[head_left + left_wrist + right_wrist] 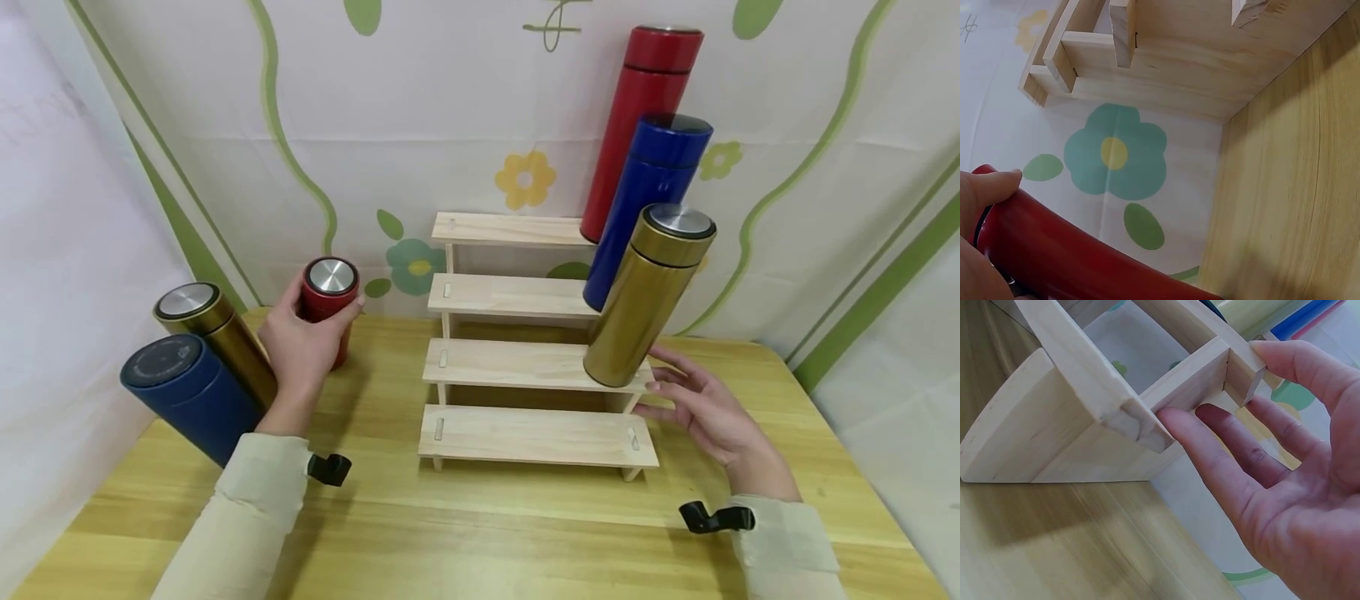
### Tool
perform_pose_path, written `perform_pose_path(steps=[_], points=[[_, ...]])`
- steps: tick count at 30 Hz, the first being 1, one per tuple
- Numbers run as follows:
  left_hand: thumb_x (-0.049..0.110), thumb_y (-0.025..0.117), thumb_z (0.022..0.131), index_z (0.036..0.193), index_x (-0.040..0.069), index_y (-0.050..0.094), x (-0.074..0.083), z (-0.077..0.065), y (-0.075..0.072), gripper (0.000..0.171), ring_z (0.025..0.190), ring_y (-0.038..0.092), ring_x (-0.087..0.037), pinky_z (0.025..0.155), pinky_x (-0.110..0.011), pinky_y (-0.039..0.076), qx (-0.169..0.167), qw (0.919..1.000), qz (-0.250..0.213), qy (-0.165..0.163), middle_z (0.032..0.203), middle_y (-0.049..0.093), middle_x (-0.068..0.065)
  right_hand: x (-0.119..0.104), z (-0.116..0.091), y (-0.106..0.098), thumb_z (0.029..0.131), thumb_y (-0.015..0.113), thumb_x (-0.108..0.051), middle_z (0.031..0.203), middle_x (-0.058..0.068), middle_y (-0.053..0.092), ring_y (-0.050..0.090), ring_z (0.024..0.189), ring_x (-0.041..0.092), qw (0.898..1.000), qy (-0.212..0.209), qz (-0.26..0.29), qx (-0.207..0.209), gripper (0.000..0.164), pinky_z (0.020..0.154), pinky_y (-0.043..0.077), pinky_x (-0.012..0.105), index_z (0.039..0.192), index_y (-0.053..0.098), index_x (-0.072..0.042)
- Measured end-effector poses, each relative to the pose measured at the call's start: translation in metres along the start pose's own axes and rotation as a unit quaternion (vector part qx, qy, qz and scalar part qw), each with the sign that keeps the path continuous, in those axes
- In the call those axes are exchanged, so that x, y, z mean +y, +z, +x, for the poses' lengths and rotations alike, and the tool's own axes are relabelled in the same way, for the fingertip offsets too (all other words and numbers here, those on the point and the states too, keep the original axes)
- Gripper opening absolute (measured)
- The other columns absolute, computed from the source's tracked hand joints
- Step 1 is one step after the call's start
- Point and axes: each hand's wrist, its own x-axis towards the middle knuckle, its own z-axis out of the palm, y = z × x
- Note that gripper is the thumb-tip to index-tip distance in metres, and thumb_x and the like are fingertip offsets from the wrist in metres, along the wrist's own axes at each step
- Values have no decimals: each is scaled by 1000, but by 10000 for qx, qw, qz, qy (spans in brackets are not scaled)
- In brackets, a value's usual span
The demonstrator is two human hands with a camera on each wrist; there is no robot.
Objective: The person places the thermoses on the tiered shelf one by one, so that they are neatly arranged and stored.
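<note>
My left hand grips a red thermos with a silver lid near its top, thumb and fingers to either side. In the left wrist view the red body slants down from the fingers. Just left of this hand stand a gold thermos and a blue thermos. At the right end of a tiered wooden stand, my right hand holds the end of a board between thumb and spread fingers.
On the stand's right side, a tall red thermos, a blue thermos and a gold thermos stand on separate tiers. A flower-printed curtain hangs behind the wooden table, and another white sheet hangs at the left.
</note>
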Motion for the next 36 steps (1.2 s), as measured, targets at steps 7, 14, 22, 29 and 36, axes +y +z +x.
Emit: perform_pose_path(steps=[7, 14, 22, 29, 36], points=[[34, 95, 84, 152, 21, 63, 0, 1, 3, 76, 140, 63, -23, 118, -47, 52, 112, 9999, -81, 64, 151, 68, -5, -1, -1, 0, 110, 48, 6, 129, 1, 52, 64, 105, 6, 9998, 78, -86, 149, 50, 98, 64, 44, 152, 53, -21], [35, 94, 84, 151, 19, 64, 2, 3, 3, 75, 140, 63, -24, 118, -47, 53, 102, 9999, -23, 113, 150, 68, -7, -1, -1, 2, 111, 47, 4, 133, 1, 52, 63, 106, 6, 9998, 41, -138, 159, 49, 97, 65, 42, 153, 51, -21], [29, 98, 80, 147, 20, 68, 0, -1, 4, 74, 138, 65, -25, 117, -47, 53, -33, 9999, 50, 119, 147, 70, -7, -1, -1, 2, 111, 47, 5, 128, 0, 52, 63, 105, 5, 9999, 51, -109, 118, 49, 98, 65, 42, 152, 52, -21], [28, 98, 80, 149, 19, 66, 2, -2, 8, 77, 139, 64, -30, 116, -50, 53, -163, 9995, 112, 264, 147, 69, -10, 0, 0, 1, 110, 48, 7, 125, 1, 54, 65, 103, 5, 10000, 18, -21, 85, 50, 97, 65, 43, 151, 52, -21], [30, 98, 80, 148, 19, 67, 11, -3, 8, 75, 137, 66, -21, 117, -42, 54, 280, 9995, -122, 79, 146, 70, -6, 0, -1, 0, 109, 49, 7, 123, 0, 54, 66, 102, 5, 9999, 14, -43, 137, 51, 97, 65, 43, 151, 54, -21]])
